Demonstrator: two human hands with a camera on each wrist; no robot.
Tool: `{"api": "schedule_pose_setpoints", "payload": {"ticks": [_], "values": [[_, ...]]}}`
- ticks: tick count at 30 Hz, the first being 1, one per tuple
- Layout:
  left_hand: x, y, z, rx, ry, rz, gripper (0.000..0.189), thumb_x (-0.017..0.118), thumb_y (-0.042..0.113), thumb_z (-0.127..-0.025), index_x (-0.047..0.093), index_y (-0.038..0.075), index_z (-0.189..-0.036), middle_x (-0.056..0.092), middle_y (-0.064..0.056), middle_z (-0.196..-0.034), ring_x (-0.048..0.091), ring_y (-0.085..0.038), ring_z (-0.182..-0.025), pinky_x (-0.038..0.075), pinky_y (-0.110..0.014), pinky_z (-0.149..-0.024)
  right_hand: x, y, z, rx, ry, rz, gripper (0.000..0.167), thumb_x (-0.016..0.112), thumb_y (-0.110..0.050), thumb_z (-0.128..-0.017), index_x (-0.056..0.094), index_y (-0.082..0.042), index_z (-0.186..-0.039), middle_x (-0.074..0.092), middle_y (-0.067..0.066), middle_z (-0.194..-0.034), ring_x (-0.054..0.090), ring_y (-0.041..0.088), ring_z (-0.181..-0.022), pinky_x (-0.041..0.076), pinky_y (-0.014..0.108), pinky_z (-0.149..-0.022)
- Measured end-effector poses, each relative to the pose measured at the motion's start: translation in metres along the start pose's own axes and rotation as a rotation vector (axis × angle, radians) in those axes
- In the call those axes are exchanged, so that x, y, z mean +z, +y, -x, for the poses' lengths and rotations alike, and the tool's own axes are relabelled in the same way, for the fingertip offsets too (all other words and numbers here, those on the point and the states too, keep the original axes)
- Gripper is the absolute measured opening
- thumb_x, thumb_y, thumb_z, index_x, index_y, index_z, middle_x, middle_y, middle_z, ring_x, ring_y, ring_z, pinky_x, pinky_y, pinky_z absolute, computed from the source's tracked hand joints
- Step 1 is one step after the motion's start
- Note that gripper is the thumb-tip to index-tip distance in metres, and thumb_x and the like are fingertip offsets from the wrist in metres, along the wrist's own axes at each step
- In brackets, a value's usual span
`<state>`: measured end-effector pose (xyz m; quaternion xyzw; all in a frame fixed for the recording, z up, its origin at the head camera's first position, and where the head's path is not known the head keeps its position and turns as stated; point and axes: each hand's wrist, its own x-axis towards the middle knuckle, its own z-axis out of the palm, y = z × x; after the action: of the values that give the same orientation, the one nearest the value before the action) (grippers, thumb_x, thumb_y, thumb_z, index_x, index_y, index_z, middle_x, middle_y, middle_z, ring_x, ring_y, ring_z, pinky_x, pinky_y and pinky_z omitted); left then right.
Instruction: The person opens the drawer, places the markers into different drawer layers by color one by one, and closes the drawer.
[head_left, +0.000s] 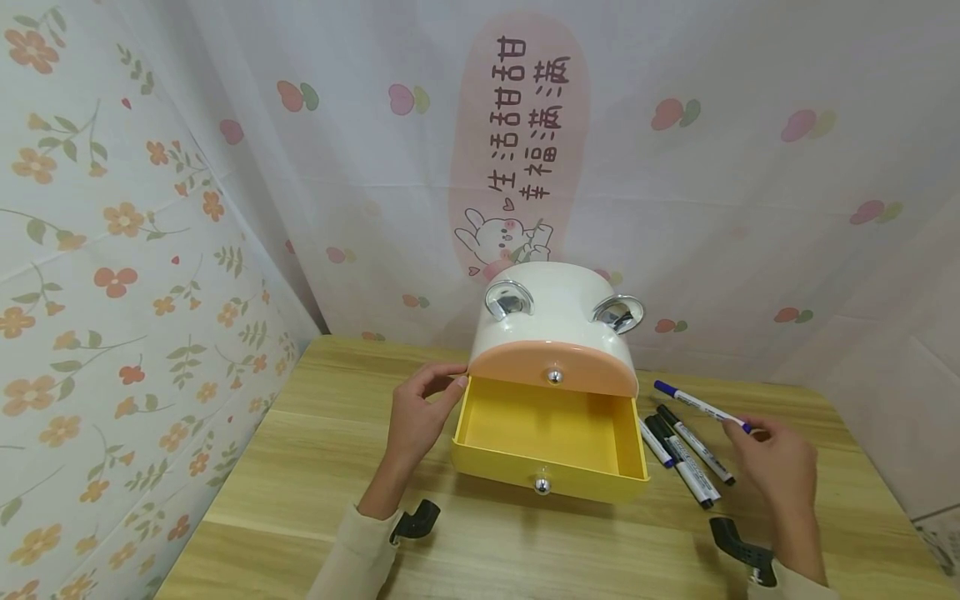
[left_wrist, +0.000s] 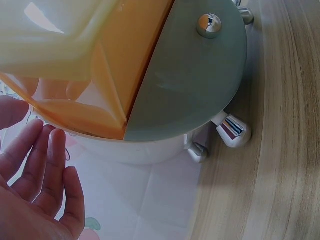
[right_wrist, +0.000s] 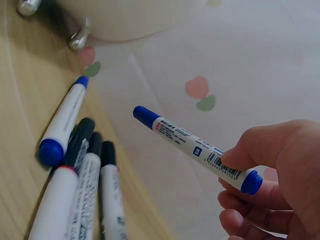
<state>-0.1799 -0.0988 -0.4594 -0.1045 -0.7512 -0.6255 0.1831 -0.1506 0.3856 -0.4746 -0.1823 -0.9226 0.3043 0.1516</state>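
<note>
In the head view, a white box (head_left: pixel 551 292) with two silver rings (head_left: pixel 510 298) on its upper part stood on the wooden tabletop (head_left: pixel 322 433), in front of a pale printed curtain (head_left: pixel 375 167). Its peach front (head_left: pixel 510 365) carried a silver knob (head_left: pixel 555 377), and beneath this a yellow drawer (head_left: pixel 495 467) stuck out with its bare inside showing. The left hand (head_left: pixel 420 412) was at the left edge of the box, thumb and forefinger stretched toward the top corner of the drawer. Over on the right side, the right hand (head_left: pixel 776 462) pinched a blue-ended marker (head_left: pixel 705 407). Loose markers (head_left: pixel 682 462) lay beside the box, between it and that hand. In the left wrist view, the left hand's fingers were fairly straight and loose, holding nothing; whether they pressed on the box could not be told. A grey-green half-round panel (left_wrist: pixel 185 75) with its own knob sat below the drawer, and silver feet (left_wrist: pixel 234 131) showed at the box's base. In the right wrist view, the right hand's grip was firm on the marker: thumb on the barrel near one end, fingers beneath, the far end pointing away. Four markers lay apart from it, one with blue ends, the others dark-tipped.
</note>
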Motion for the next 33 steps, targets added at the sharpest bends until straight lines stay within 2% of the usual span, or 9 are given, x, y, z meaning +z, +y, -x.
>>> {"api": "schedule_pose_setpoints", "payload": {"ticks": [3, 8, 15, 18, 20, 25, 27, 29, 33], "values": [[0.000, 0.001, 0.000, -0.001, -0.001, -0.001, 0.016, 0.081, 0.018, -0.102, 0.085, 0.014, -0.118, 0.079, 0.000, -0.112, 0.075, -0.022, -0.099, 0.060, -0.058, -0.094, -0.005, -0.007, 0.003, -0.029, 0.024, -0.001, 0.042, 0.073, -0.030, -0.103, 0.077, 0.008, -0.120, 0.075, 0.020, -0.093, 0.057, 0.016, -0.071, 0.041, 0.033, -0.054], [0.000, 0.001, 0.000, -0.002, -0.002, 0.001, 0.016, 0.081, 0.018, -0.102, 0.085, 0.014, -0.118, 0.079, 0.000, -0.112, 0.076, -0.022, -0.099, 0.059, -0.059, -0.094, -0.013, -0.018, 0.007, -0.068, 0.065, -0.012, 0.037, 0.075, -0.027, -0.101, 0.078, 0.007, -0.117, 0.074, 0.020, -0.096, 0.050, 0.001, -0.070, 0.040, 0.030, -0.057], [0.000, 0.000, 0.000, -0.005, 0.000, 0.004, 0.016, 0.081, 0.017, -0.102, 0.085, 0.014, -0.118, 0.079, -0.001, -0.110, 0.076, -0.022, -0.099, 0.059, -0.060, -0.095, -0.026, -0.036, 0.013, -0.078, 0.112, -0.039, 0.034, 0.075, -0.026, -0.100, 0.080, 0.004, -0.114, 0.072, 0.014, -0.100, 0.044, -0.013, -0.071, 0.038, 0.025, -0.060], [0.000, 0.000, 0.000, -0.004, 0.000, 0.007, 0.016, 0.082, 0.017, -0.102, 0.085, 0.013, -0.117, 0.079, -0.001, -0.109, 0.076, -0.023, -0.099, 0.059, -0.060, -0.095, -0.031, -0.043, 0.017, -0.085, 0.128, -0.046, 0.033, 0.075, -0.025, -0.099, 0.080, 0.004, -0.113, 0.070, 0.006, -0.098, 0.042, -0.015, -0.074, 0.037, 0.025, -0.065], [0.000, 0.001, 0.000, -0.005, 0.000, 0.008, 0.016, 0.082, 0.016, -0.102, 0.085, 0.013, -0.117, 0.079, -0.001, -0.109, 0.076, -0.023, -0.099, 0.058, -0.061, -0.095, -0.035, -0.047, 0.019, -0.094, 0.140, -0.052, 0.033, 0.075, -0.024, -0.099, 0.080, 0.004, -0.114, 0.067, -0.006, -0.094, 0.042, -0.016, -0.075, 0.036, 0.024, -0.066], [0.000, 0.000, 0.000, -0.011, 0.001, 0.007, 0.016, 0.082, 0.017, -0.102, 0.085, 0.013, -0.117, 0.079, -0.001, -0.109, 0.076, -0.023, -0.099, 0.058, -0.061, -0.096, -0.041, -0.057, 0.026, -0.160, 0.204, -0.100, 0.026, 0.077, -0.018, -0.097, 0.081, 0.004, -0.111, 0.052, -0.032, -0.086, 0.046, -0.017, -0.070, 0.039, 0.013, -0.060], [0.000, 0.000, 0.000, -0.011, 0.001, 0.007, 0.017, 0.082, 0.017, -0.102, 0.085, 0.013, -0.117, 0.079, -0.001, -0.110, 0.076, -0.023, -0.100, 0.058, -0.061, -0.096, -0.043, -0.062, 0.029, -0.195, 0.235, -0.128, 0.023, 0.078, -0.014, -0.096, 0.081, 0.005, -0.109, 0.050, -0.035, -0.086, 0.048, -0.016, -0.073, 0.039, 0.008, -0.059], [0.000, 0.000, 0.000, -0.009, 0.001, 0.007, 0.016, 0.081, 0.017, -0.102, 0.085, 0.013, -0.117, 0.079, -0.001, -0.110, 0.076, -0.023, -0.100, 0.058, -0.061, -0.096, -0.045, -0.066, 0.032, -0.233, 0.265, -0.157, 0.020, 0.079, -0.009, -0.095, 0.080, 0.007, -0.107, 0.050, -0.036, -0.089, 0.048, -0.017, -0.080, 0.039, 0.003, -0.064], [0.000, 0.001, 0.000, -0.006, 0.000, 0.007, 0.016, 0.081, 0.016, -0.102, 0.085, 0.013, -0.117, 0.079, -0.002, -0.110, 0.076, -0.023, -0.100, 0.058, -0.061, -0.096, -0.050, -0.071, 0.038, -0.299, 0.309, -0.212, 0.017, 0.079, -0.002, -0.092, 0.078, 0.010, -0.104, 0.053, -0.036, -0.095, 0.050, -0.017, -0.083, 0.039, 0.000, -0.069]]}}
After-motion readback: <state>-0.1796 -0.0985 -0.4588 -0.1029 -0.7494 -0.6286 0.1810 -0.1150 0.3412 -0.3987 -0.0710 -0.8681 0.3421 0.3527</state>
